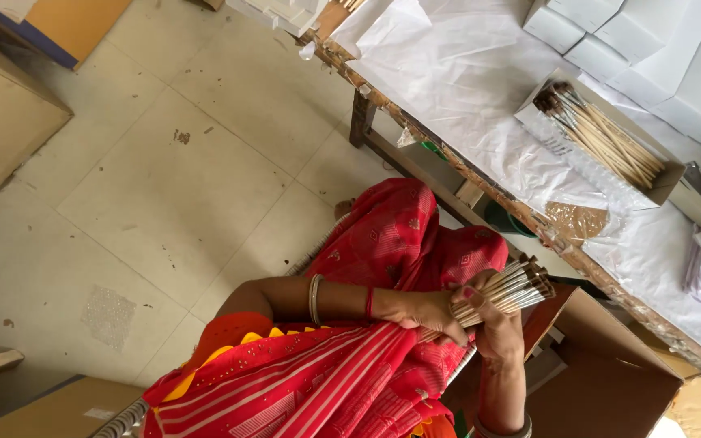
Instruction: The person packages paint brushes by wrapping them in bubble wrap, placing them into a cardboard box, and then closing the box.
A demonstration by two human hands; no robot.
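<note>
Head view: both hands grip one bundle of sticks (506, 292) over a red lap. Left hand (427, 312) clasps its near end; right hand (492, 328) wraps the middle. More sticks (602, 134) lie boxed on the tabletop (480, 97).

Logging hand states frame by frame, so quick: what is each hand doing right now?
Left hand: closed on the bundle of thin sticks.
Right hand: closed on the same bundle, fingers wrapped round it.

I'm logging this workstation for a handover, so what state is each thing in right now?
Bundle of sticks: gathered, gripped by both hands.
Left hand: closed on the bundle's lower end.
Right hand: wrapped around the bundle.
Tray of sticks: open, partly filled, lying on the table.
Table: covered with white sheeting.
Cardboard box: open, beside the person's lap.
White boxes: closed, stacked on the table.
</note>
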